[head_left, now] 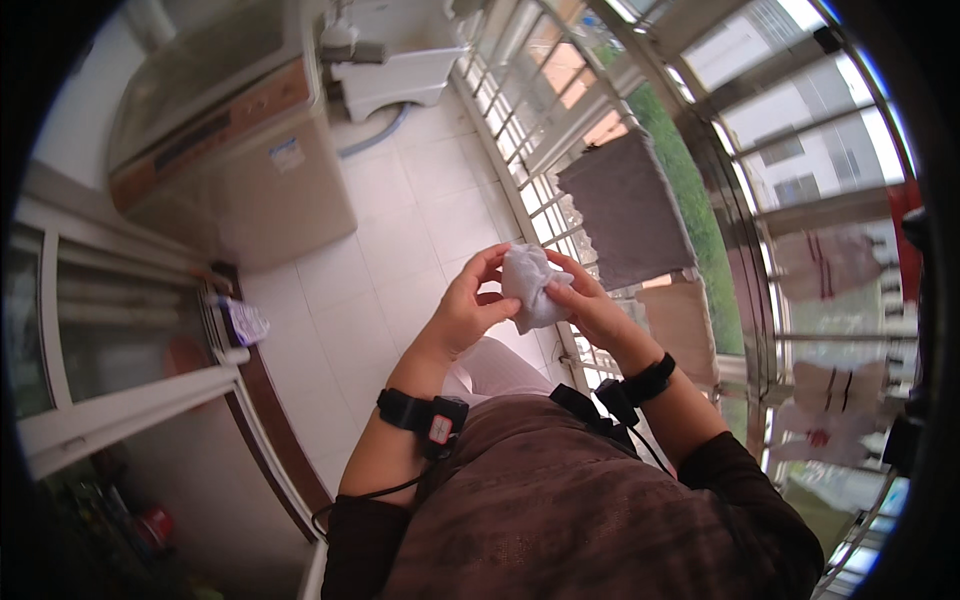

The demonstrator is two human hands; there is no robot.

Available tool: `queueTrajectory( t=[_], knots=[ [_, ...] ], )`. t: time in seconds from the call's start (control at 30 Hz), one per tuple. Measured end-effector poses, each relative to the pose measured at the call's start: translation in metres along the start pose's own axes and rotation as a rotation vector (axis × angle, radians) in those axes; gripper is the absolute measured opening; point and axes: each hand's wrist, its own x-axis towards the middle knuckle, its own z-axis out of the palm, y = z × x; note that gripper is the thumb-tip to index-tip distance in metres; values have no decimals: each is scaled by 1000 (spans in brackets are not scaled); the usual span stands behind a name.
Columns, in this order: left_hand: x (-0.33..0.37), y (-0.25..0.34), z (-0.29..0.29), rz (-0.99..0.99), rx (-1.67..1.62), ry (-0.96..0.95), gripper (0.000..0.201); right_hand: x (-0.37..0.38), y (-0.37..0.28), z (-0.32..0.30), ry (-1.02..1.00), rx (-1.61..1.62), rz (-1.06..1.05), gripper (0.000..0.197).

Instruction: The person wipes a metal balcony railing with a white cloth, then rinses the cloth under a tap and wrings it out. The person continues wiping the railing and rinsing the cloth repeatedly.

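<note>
A balled-up, pale grey piece of cloth (530, 285) is held up in front of my waist, between both hands. My left hand (468, 308) grips its left side, with the thumb across the front and the fingers curled behind. On the other side, my right hand (594, 308) pinches a fold of the bundle with the thumb, its fingers bent around the back. Tucks and creases show on the cloth's near face. What lies inside the bundle, if anything, is hidden. Each wrist wears a black strap with a small device on it.
A washing machine (270, 175) stands at the far left, beside a white sink (400, 75) with a grey hose (380, 132). A grey towel (628, 210) and a beige cloth (680, 322) hang along the barred window at right. A sliding door (135, 405) borders the left.
</note>
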Motion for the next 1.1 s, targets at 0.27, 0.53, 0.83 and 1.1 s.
queueTrajectory(
  t=[0.27, 0.53, 0.83, 1.1],
  knots=[
    [40, -15, -51, 82, -211, 223, 64, 108, -27, -8, -163, -207, 91, 79],
    [184, 25, -77, -72, -449, 308, 55, 215, -117, -58, -250, -229, -129, 75],
    [333, 92, -105, -82, -312, 115, 43, 294, -222, -107, -35, -141, -72, 75],
    [490, 147, -171, -85, -233, -107, 42, 396, -272, -139, 257, -361, -245, 57]
  ],
)
